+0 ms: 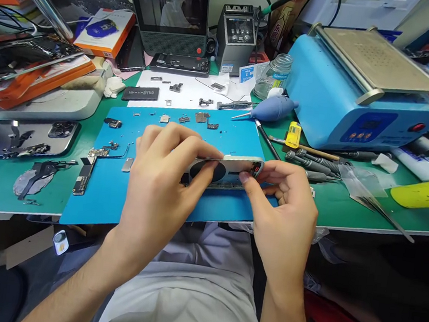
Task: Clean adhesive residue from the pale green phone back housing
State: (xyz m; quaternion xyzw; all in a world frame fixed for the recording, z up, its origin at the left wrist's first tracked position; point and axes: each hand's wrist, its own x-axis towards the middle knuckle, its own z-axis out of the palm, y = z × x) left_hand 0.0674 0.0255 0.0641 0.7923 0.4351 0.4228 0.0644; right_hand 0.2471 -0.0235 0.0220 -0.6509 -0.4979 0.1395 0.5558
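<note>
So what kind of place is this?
Most likely a phone repair bench. The left hand and right hand hold an opened phone shell over a blue mat strewn with tiny parts, with screwdrivers and a blue machine alongside.

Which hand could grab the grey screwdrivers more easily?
Probably the right. The right hand lies nearest the screwdrivers and pinches only the end of the phone frame; the left hand grips it from above, farther away.

Phone housing [232, 171] on mat [237, 132], between hands
</note>
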